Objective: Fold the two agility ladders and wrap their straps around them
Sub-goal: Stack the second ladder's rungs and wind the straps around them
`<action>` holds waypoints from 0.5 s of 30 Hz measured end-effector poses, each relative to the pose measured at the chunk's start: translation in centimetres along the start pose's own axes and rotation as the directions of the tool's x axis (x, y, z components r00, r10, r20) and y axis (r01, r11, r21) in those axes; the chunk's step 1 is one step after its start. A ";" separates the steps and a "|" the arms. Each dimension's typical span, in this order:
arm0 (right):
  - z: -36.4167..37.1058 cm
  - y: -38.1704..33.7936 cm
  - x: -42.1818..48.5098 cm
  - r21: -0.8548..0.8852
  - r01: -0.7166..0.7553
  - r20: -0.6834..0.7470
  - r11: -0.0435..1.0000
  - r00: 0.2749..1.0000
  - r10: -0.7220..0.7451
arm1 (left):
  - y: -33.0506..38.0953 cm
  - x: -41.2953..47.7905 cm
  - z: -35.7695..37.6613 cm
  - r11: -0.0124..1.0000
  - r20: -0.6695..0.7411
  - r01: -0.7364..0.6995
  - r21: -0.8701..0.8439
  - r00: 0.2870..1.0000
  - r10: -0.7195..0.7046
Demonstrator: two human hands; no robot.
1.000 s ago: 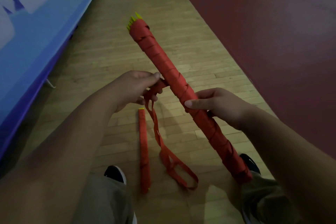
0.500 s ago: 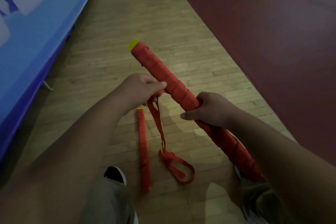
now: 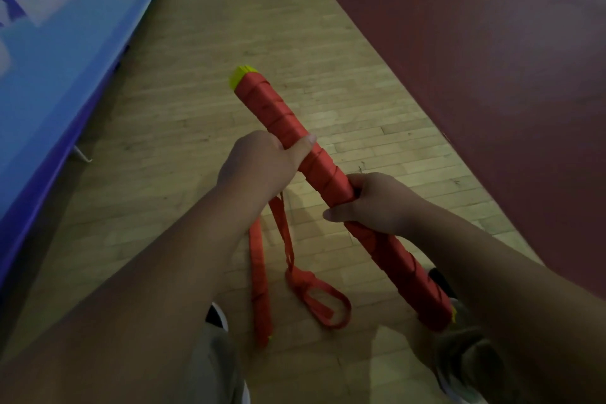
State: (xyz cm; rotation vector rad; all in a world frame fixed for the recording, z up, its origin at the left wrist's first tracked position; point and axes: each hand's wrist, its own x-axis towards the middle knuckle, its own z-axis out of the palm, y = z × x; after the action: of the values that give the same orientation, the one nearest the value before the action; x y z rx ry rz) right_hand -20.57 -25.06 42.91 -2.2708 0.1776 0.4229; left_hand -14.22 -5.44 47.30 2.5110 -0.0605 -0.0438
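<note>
Gripping the ladder [image 3: 285, 118], left hand [image 3: 259, 164] and right hand [image 3: 377, 203] curl round it; a slack strap [image 3: 284, 239] could unwind.

An indoor sports hall. Pale wood strip floor [image 3: 229, 115] runs between a blue banner [image 3: 65, 52] and dark red court [image 3: 475, 59].

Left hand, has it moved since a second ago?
Yes. Judged against the folded ladder lying on the floor, the left hand shifted right toward the maroon strip and now grips the held ladder bundle.
</note>
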 end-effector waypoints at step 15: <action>-1.1 -0.3 -0.3 0.515 -0.079 0.299 0.853 0.950 -0.093 | -1.7 2.1 -2.0 0.837 0.282 0.118 -0.534 0.958 0.045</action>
State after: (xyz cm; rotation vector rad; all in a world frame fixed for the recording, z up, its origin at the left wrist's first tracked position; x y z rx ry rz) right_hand -20.50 -25.68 43.98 -1.6401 0.1030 0.6415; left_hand -12.00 -3.02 47.92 1.9102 -0.1014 -0.3873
